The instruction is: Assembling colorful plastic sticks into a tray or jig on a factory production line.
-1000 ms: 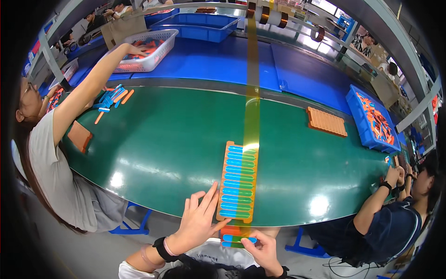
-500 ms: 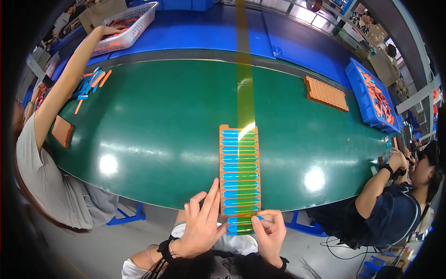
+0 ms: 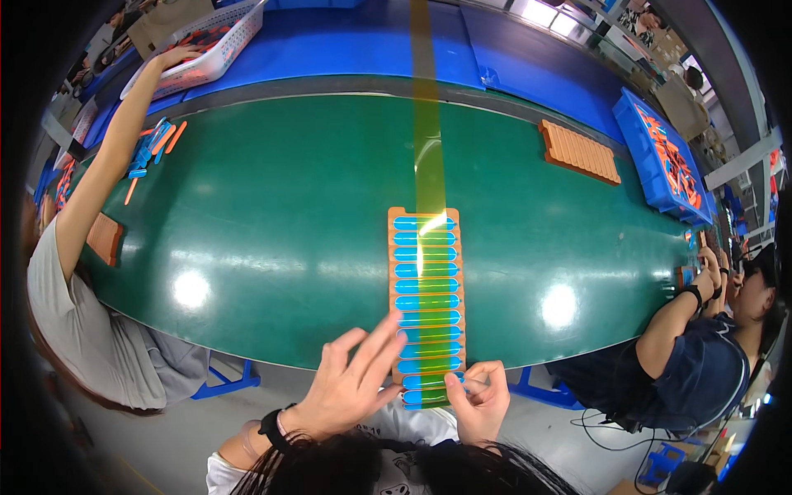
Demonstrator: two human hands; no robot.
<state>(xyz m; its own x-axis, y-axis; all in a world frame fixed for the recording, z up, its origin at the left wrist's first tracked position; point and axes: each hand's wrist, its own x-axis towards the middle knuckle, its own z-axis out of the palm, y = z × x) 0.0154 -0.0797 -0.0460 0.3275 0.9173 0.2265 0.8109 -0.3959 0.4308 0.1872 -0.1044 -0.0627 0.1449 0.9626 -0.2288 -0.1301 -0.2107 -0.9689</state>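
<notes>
An orange ridged tray (image 3: 396, 216) lies lengthwise in front of me, its near end reaching past the table edge. Slim blue pieces with rounded ends (image 3: 404, 271) fill its slots crosswise. A long strip of clear yellow tape (image 3: 428, 177) runs down from the far side over their right halves. My left hand (image 3: 355, 371) is open, fingers stretched, the fingertips over the tray's left edge and the pieces' ends. At the near right corner my right hand (image 3: 480, 400) has thumb and finger closed beside the tape edge and a blue piece's end; what they grip is hidden.
The green table (image 3: 272, 206) curves around me. Another orange tray (image 3: 580, 152) and a blue bin of orange and blue pieces (image 3: 648, 165) stand right. At left, a co-worker's arm (image 3: 115, 169) reaches into a white basket (image 3: 235, 37); loose pieces (image 3: 153, 148) lie nearby. Another person sits right.
My left hand's fingers have shifted right, from beside the tray onto its left edge. My right hand stays at the near right corner. The view has shifted slightly.
</notes>
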